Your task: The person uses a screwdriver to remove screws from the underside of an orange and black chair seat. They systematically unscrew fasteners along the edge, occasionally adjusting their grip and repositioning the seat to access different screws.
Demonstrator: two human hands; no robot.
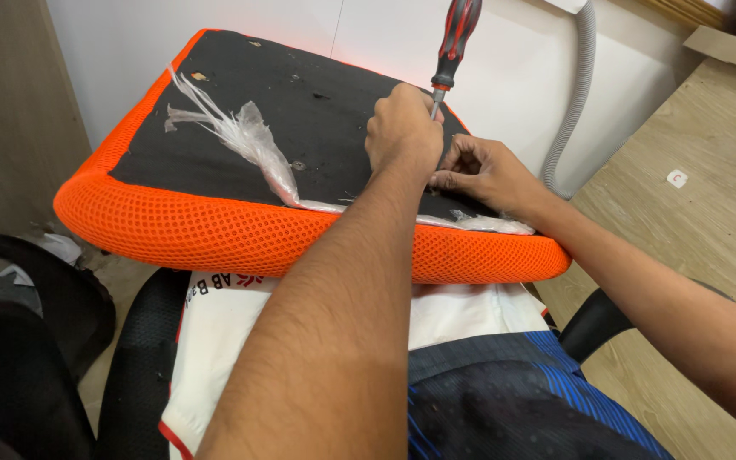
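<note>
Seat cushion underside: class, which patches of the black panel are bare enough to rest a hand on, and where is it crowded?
Bare: the black panel at its far edge, and the near-left patch between the plastic wrap and the orange mesh rim. Crowded: the right side, where the left hand grips the screwdriver and the right hand pinches beside it.

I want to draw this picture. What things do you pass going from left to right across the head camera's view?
Black chair arm → crumpled clear plastic → left hand holding a screwdriver → right hand → grey hose → wooden board. The hands work on an orange seat cushion.
</note>
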